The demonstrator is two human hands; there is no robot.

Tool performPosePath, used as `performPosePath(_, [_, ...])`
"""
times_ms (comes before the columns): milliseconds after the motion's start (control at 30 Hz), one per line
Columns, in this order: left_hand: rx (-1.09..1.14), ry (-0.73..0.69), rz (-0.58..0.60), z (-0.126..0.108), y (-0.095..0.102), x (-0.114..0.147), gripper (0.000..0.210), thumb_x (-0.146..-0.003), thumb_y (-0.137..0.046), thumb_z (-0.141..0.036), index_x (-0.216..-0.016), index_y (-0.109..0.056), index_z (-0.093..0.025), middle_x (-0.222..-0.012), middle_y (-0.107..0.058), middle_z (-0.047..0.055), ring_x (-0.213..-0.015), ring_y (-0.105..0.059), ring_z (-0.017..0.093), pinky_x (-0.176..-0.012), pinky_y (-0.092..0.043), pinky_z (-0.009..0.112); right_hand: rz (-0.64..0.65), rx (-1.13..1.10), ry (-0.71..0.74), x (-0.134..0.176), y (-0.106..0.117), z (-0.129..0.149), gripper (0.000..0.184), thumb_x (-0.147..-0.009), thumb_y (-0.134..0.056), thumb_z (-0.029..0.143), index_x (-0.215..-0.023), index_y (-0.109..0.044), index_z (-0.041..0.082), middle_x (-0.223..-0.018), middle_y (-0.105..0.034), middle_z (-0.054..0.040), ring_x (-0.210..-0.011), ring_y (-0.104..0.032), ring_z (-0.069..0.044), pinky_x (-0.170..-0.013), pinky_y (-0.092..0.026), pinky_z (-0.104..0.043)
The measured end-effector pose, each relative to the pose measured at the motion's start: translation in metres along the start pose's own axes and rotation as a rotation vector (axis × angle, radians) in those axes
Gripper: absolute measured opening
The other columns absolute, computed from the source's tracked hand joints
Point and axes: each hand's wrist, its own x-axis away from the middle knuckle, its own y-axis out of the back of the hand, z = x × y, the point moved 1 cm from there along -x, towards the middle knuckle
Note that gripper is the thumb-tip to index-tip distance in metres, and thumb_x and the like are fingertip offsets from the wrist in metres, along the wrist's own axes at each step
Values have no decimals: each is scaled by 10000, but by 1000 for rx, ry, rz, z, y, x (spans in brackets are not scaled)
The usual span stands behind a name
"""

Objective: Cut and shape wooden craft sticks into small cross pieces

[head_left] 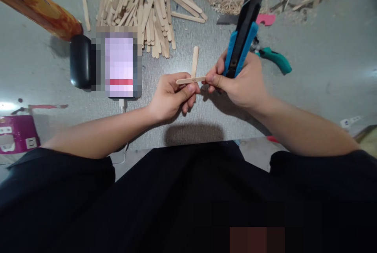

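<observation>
My left hand pinches a wooden craft stick lying crosswise between thumb and fingers. A second craft stick meets it at the pinch and points away from me, forming a rough T or cross. With thumb and forefinger, my right hand grips the right end of the crosswise stick. The same right hand also holds a blue utility knife in its palm, its wide dark blade pointing up and away. Whether the two sticks are joined is hard to tell.
Many loose craft sticks are heaped at the back. Wood shavings, a pink-handled blade and green-handled pliers lie back right. On the left are a phone, a black case, an orange can and a purple power strip.
</observation>
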Motion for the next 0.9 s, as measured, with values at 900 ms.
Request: performPosePath(900, [-47, 62, -22, -2, -5, 1, 503, -973, -932, -639, -874, -718, -194, -561, -644, -51, -379, -504, 65, -378, -427, 201, 14, 84, 5, 1, 1, 5, 615, -725, -1134, 653, -776, -636, 295, -768, -758, 7, -606, -734, -208, -597, -660, -429])
